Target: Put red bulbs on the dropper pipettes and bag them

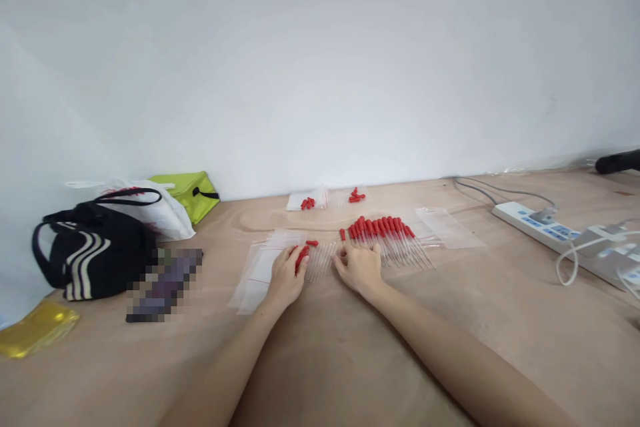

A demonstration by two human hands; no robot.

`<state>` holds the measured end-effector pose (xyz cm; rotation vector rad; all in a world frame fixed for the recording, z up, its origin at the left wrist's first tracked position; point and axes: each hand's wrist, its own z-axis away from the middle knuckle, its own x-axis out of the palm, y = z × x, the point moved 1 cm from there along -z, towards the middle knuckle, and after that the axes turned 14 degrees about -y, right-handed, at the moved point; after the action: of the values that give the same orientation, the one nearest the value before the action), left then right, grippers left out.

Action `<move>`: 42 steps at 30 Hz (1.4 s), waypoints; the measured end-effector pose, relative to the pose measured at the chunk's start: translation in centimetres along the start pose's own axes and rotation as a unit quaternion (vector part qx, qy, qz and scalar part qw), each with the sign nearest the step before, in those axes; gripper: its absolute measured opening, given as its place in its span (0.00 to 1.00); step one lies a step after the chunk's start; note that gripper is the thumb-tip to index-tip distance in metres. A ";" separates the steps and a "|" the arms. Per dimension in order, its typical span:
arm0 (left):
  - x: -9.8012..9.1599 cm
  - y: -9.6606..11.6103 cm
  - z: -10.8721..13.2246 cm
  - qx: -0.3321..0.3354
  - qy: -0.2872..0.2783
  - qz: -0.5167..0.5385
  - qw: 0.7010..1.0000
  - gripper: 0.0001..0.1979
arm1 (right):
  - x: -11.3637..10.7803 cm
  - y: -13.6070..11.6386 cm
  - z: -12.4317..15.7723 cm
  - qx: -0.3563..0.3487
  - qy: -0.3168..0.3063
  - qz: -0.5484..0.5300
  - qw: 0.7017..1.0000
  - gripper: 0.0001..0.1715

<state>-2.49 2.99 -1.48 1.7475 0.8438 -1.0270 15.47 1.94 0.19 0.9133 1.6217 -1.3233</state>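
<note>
Several red caps (pixel 301 258) sit within the left hand (pixel 287 275), fingers curled round them, seemingly to keep them handy; the right hand (pixel 362 269) bends beside clear tubes (pixel 319 263) lying between both (gripping or not, I can't tell). Capped droppers (pixel 385 228) fan out rightward, perhaps kept apart.

Wall (pixel 350 80) beyond the right grip (pixel 361 268): plain, pale grey-white. Desk (pixel 310 367) beneath: tan-brown, faintly glossy, running back to the wall. Light soft, even. Far left of grip: possibly a side wall (pixel 23 147); corner indistinct.
</note>
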 end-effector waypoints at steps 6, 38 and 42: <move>0.0 0.9 0.2 -0.046 -0.020 -0.001 0.999 0.16 | -0.5 -0.3 -0.7 0.062 -0.041 0.031 0.997 0.13; -4.3 2.1 -6.6 0.070 -0.144 -0.106 0.981 0.04 | -0.1 7.5 4.5 -0.130 0.144 -0.061 0.979 0.08; -3.4 2.8 -3.5 0.067 -0.074 -0.043 0.994 0.09 | 0.3 7.3 4.5 -0.178 0.124 -0.059 0.974 0.18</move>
<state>-0.54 4.90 3.44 1.7340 0.7761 -1.2803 22.69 -1.12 -3.28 0.7943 2.0538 -0.9734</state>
